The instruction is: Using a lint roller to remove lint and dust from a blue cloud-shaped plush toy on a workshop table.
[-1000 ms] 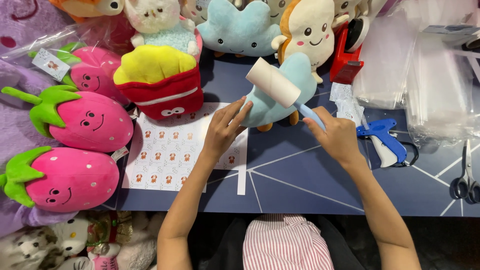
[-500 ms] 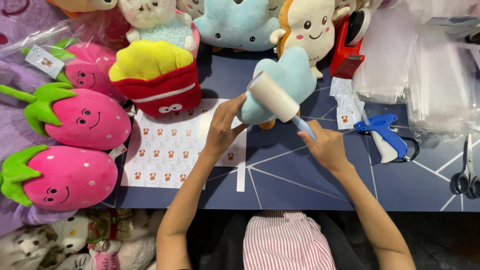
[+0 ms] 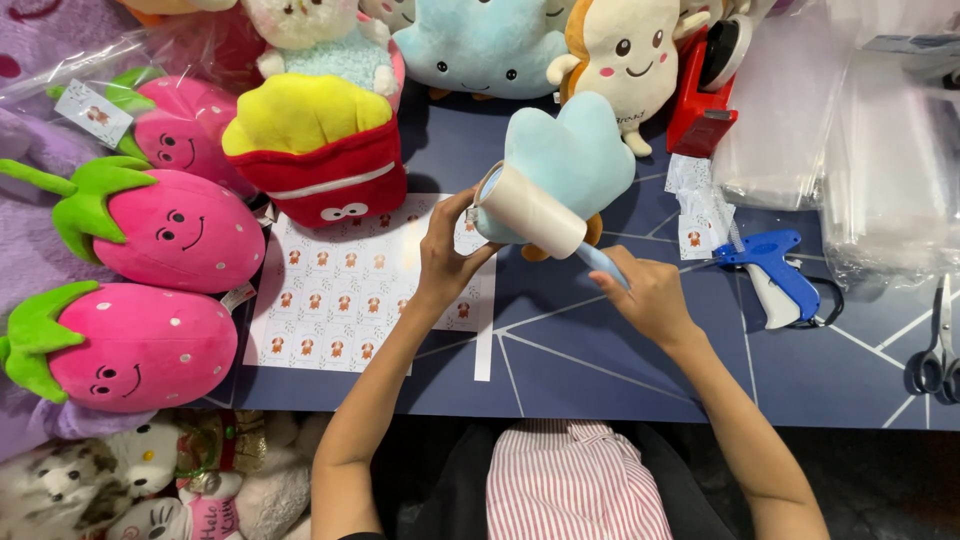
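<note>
My right hand [image 3: 650,295] grips the blue handle of a lint roller [image 3: 532,210], whose white roll lies across a light blue plush toy [image 3: 575,155]. My left hand [image 3: 447,250] holds that plush by its lower left side, next to the roll. The plush is raised a little over the dark blue table [image 3: 640,370]. A white sticker sheet [image 3: 345,290] with small pictures lies under my left forearm.
Pink strawberry plushes [image 3: 170,230] and a red and yellow fries plush [image 3: 320,150] crowd the left. More plushes line the back. On the right lie a blue tagging gun [image 3: 775,270], a red tape dispenser [image 3: 705,95], clear plastic bags [image 3: 860,130] and scissors [image 3: 935,350].
The roller has swung down from pointing up to lying across the blue plush. My left hand has closed on the plush and lifted it toward me.
</note>
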